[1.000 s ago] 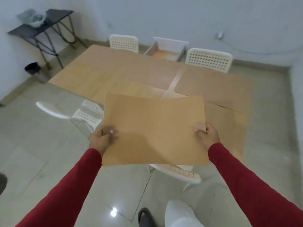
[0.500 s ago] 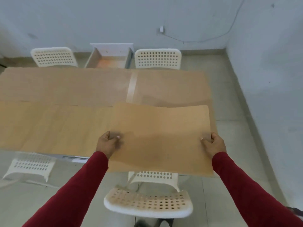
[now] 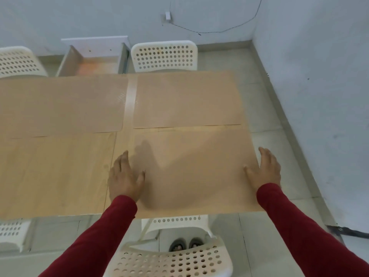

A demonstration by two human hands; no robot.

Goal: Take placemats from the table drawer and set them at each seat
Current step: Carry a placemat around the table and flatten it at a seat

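Observation:
A tan placemat (image 3: 191,168) lies flat on the near right part of the wooden table (image 3: 60,172). My left hand (image 3: 124,176) rests flat on its left edge with fingers straight. My right hand (image 3: 265,168) rests flat on its right edge, fingers spread. Two more tan placemats lie across the far side, one at the far right (image 3: 185,100) and one at the far left (image 3: 63,106). The open table drawer (image 3: 95,60) juts out beyond the far edge, with an orange glow on its bottom.
White perforated chairs stand around the table: one at the far right (image 3: 164,55), one at the far left (image 3: 18,60), one right below me (image 3: 171,256), one at the near left (image 3: 12,232). A wall runs close along the right (image 3: 319,76).
The placemat, held in the air by both hands before, now lies on the table. Both hands have let go of its edges and lie flat on it.

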